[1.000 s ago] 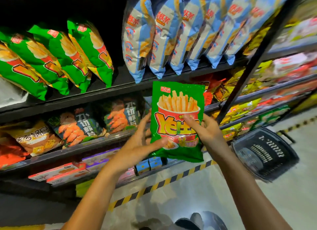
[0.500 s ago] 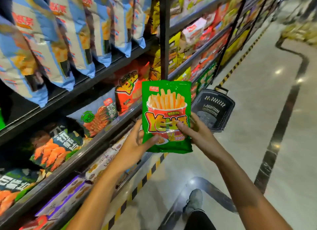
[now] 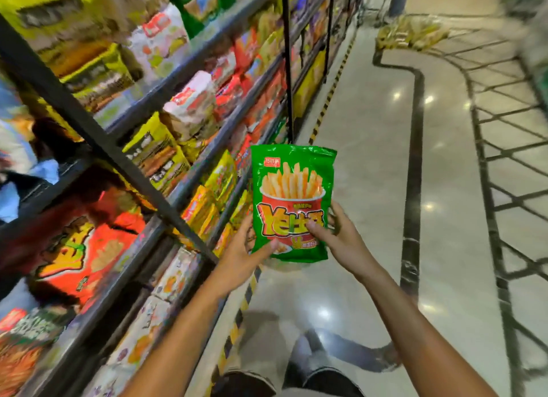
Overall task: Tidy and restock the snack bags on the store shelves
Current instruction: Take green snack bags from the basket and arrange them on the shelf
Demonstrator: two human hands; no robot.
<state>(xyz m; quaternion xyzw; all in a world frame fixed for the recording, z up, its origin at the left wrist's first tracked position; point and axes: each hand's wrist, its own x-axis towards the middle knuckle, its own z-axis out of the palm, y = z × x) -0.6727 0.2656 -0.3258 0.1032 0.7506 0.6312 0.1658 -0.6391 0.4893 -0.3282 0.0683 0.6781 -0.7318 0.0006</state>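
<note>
Shelving unit [image 3: 166,216], left: dark metal tiers stocked with red, yellow and white snack packs, blurred. Left hand [image 3: 240,256]: grips the lower left edge of the green fries snack bag [image 3: 292,201], thumb across the front, fingers curled behind. Bag: upright, held in the air over the aisle, just beside the shelf fronts, printed side facing the camera. Right hand [image 3: 341,236]: pinches the bag's lower right edge, thumb on the front. Floor [image 3: 370,147], right: glossy tile with dark inlaid lines.

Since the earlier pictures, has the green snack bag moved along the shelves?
Yes. The green snack bag has moved right along the shelves, past the blue bags, to yellow packs.
</note>
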